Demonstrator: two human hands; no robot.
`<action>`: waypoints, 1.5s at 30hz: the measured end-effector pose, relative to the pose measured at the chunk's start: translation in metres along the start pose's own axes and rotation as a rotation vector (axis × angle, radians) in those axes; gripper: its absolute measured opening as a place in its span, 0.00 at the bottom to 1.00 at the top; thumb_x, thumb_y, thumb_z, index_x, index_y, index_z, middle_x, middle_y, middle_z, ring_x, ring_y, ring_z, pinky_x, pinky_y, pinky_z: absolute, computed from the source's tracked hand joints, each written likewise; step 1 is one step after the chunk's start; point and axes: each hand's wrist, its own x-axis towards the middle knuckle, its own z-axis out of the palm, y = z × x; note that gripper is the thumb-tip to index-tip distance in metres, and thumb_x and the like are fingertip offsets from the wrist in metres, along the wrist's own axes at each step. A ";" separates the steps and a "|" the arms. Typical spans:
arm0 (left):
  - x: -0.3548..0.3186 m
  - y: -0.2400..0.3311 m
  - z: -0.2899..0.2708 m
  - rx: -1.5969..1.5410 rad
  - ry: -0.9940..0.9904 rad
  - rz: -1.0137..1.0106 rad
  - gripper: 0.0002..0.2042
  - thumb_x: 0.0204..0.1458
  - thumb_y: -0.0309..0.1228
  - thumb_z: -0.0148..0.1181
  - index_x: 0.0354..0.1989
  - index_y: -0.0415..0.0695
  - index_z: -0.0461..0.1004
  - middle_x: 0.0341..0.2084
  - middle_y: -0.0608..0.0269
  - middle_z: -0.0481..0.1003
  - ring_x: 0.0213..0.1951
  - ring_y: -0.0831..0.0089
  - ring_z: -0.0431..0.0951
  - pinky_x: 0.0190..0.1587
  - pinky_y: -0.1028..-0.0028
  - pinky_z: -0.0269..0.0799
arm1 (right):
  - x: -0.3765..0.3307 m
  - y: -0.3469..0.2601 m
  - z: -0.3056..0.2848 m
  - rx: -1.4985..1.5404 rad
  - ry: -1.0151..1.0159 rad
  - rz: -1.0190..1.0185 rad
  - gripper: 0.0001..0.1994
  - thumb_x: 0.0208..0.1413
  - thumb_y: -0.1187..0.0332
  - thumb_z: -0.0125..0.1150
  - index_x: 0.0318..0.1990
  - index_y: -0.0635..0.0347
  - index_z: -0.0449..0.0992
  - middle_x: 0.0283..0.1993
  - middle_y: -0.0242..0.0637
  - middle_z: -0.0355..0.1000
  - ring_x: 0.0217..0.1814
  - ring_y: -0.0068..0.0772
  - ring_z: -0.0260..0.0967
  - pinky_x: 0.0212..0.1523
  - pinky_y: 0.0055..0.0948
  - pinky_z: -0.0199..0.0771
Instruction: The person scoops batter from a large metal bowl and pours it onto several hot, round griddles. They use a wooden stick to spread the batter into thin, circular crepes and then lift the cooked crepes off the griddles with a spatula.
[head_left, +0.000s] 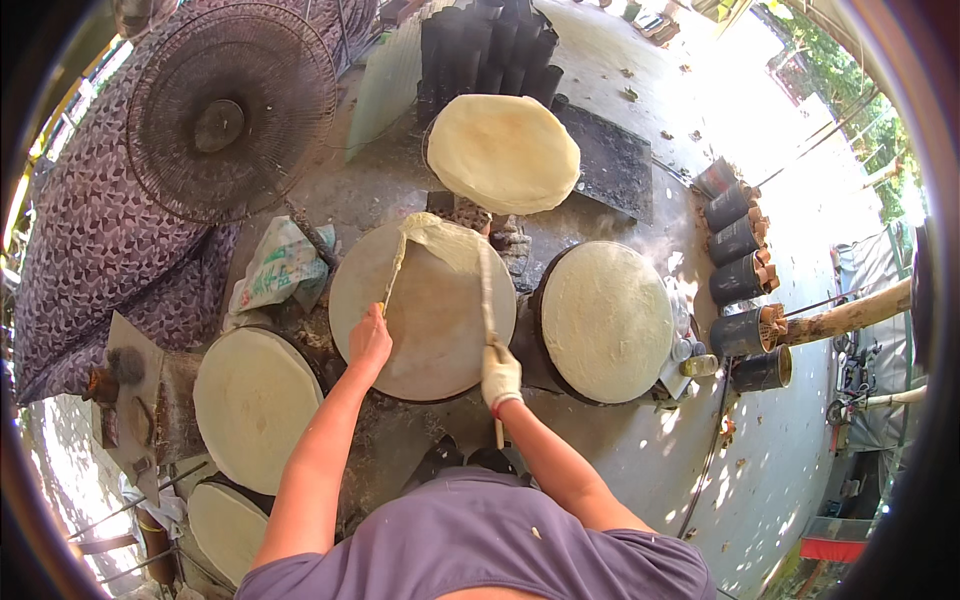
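In front of me is a round flat griddle [436, 340], mostly bare, with a soft pale mass of batter [440, 240] along its far edge. My bare left hand [370, 345] is closed round the handle of a thin batter-smeared tool [395, 268] that reaches up to the mass. A white work glove covers my right hand [501, 375], closed on a long wooden stick [487, 295] whose far end meets the batter's right side. To the right, a second griddle carries a round pale pancake [608, 322]; another pancake [258, 410] lies on a griddle at the left.
Beyond the griddle rests a large pale flatbread [503, 155], before a stack of dark tubes [490, 55]. A big round fan [230, 112] stands far left. Black buckets [738, 280] line the right side. Jars [698, 365] sit beside the right griddle. Another pancake [226, 530] is lower left.
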 end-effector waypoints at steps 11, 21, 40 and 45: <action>-0.039 -0.039 -0.037 0.101 0.137 -0.008 0.22 0.52 0.27 0.51 0.57 0.42 0.62 0.35 0.47 0.68 0.30 0.50 0.75 0.29 0.59 0.72 | 0.023 -0.013 0.041 0.069 -0.177 0.068 0.17 0.56 0.68 0.53 0.52 0.64 0.72 0.40 0.34 0.74 0.37 0.19 0.68 0.39 0.17 0.67; -0.087 -0.084 -0.054 0.111 0.218 -0.011 0.27 0.46 0.25 0.57 0.58 0.53 0.64 0.33 0.53 0.66 0.31 0.55 0.74 0.29 0.60 0.71 | 0.037 -0.036 0.056 -0.112 -0.291 0.031 0.17 0.55 0.65 0.56 0.51 0.58 0.75 0.29 0.28 0.73 0.25 0.17 0.63 0.27 0.18 0.62; -0.177 -0.033 -0.091 -1.358 0.163 -0.242 0.14 0.56 0.29 0.55 0.47 0.34 0.70 0.19 0.66 0.66 0.14 0.83 0.62 0.16 0.82 0.58 | 0.083 -0.082 0.040 -0.323 -0.584 -0.046 0.16 0.54 0.63 0.56 0.49 0.58 0.76 0.30 0.27 0.73 0.29 0.16 0.64 0.32 0.20 0.66; -0.191 0.008 -0.101 -1.682 0.237 -0.168 0.17 0.59 0.38 0.49 0.47 0.35 0.67 0.15 0.66 0.63 0.10 0.81 0.59 0.12 0.81 0.56 | 0.083 -0.111 0.031 -0.556 -0.888 0.066 0.15 0.53 0.63 0.58 0.47 0.56 0.78 0.26 0.23 0.69 0.25 0.14 0.60 0.26 0.20 0.62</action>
